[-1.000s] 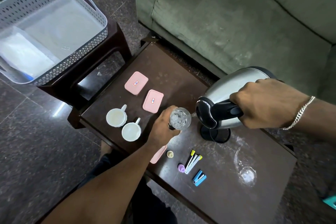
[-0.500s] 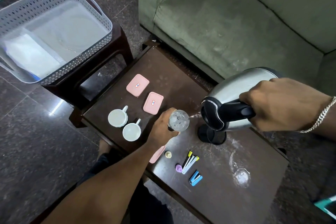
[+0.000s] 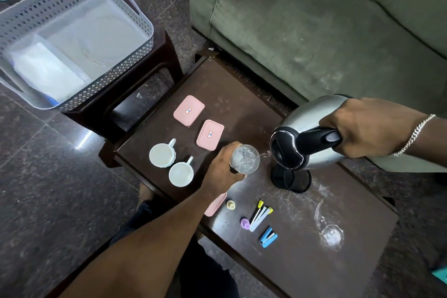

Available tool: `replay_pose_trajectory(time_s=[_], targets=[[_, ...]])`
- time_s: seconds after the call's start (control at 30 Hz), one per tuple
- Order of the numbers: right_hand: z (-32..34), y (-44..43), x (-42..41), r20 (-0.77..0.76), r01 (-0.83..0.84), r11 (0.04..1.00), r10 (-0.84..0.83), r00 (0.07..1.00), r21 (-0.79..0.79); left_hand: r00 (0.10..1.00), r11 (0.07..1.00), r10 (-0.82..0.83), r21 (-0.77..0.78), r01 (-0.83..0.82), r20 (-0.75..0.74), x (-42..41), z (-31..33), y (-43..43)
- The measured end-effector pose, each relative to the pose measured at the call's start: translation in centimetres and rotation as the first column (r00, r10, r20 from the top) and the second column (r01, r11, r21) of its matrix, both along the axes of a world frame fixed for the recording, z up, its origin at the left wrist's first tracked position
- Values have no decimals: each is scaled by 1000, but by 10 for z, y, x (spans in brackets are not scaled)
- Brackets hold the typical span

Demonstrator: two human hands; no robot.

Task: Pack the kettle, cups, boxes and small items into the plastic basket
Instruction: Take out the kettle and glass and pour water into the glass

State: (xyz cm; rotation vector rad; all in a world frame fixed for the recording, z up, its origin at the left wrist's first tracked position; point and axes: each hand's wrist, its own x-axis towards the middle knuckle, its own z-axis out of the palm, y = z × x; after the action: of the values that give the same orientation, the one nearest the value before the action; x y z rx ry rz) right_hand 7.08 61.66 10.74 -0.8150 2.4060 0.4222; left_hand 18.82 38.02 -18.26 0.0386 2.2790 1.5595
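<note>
- The right hand (image 3: 370, 126) has its fingers curled tight round the black handle of the kettle (image 3: 312, 113). It holds the kettle in the air over the far right of the table (image 3: 302, 268), above the black base (image 3: 290, 179).
- The kettle is tipped over. Its long axis runs from the steel body at upper right to the lid at lower left. The spout points left, and a thin stream of water runs from it into the glass (image 3: 244, 158).
- The left hand (image 3: 221, 170) grips the upright glass from its near left side, fingers wrapped round it, just left of the spout.
- Two cups (image 3: 162, 153) stand side by side left of that hand, handles pointing far-right.
- Two pink boxes (image 3: 188, 110) lie flat beyond the cups. A third box (image 3: 215, 205) shows partly under the left forearm.
- Near the front edge lie a cap (image 3: 230, 204), a purple piece (image 3: 244, 222), yellow-tipped pieces (image 3: 260, 215) and a blue stapler (image 3: 268, 239).
- The basket (image 3: 145, 31) sits on a stool (image 3: 145, 84) at far left, well apart from the kettle.
</note>
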Motion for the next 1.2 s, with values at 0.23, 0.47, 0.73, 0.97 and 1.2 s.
replay_pose_trajectory(time_s=[0.23, 0.47, 0.73, 0.97, 1.2], targets=[[-28, 14, -12, 82, 96, 990, -88, 993, -99, 1000, 1000, 13, 13, -13, 13, 0, 2, 0], [-45, 17, -19, 139, 118, 979, -96, 986, -164, 1000, 1000, 15, -4, -15, 27, -2, 5, -2], [-44, 19, -25, 184, 177, 954, -134, 974, -242, 999, 1000, -9, -13, 10, 34, -2, 5, -2], [-31, 28, -31, 190, 308, 881, -254, 948, -359, 1000, 999, -20, -29, 21, 18, -3, 4, -1], [-23, 28, -44, 201, 574, 681, -550, 811, -454, 995, 998, -50, 31, 48, 82, -5, 7, -2]])
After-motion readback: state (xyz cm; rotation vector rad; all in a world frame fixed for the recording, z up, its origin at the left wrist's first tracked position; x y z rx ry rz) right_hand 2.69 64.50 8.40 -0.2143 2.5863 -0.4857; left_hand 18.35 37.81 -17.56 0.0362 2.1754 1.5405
